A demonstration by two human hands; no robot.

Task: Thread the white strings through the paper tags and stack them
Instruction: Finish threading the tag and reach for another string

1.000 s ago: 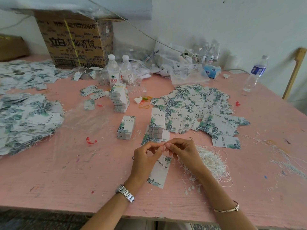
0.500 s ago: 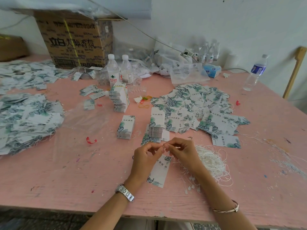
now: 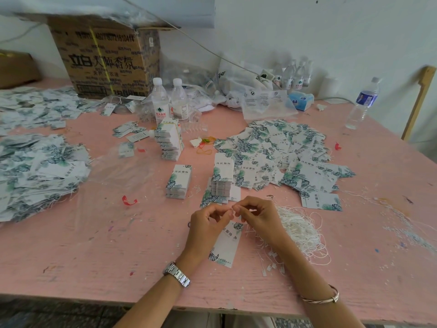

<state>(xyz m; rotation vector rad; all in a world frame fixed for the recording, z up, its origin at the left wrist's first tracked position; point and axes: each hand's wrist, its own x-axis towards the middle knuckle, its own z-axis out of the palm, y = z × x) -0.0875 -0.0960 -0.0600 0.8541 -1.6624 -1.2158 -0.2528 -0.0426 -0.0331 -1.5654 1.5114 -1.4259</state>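
My left hand and my right hand meet fingertip to fingertip above a white paper tag with green leaf print that hangs down toward the pink table. Both hands pinch at the tag's top end; the string between the fingers is too fine to make out. A tangle of white strings lies just right of my right hand. A neat stack of tags stands behind my hands, another stack to its left.
A loose heap of tags spreads at the back right, and threaded tags pile at the left. A taller tag stack, two water bottles, a cardboard box and a lone bottle stand farther back.
My hands have stayed in place, fingertips working slightly at the top of the tag; the tag hangs much as before.
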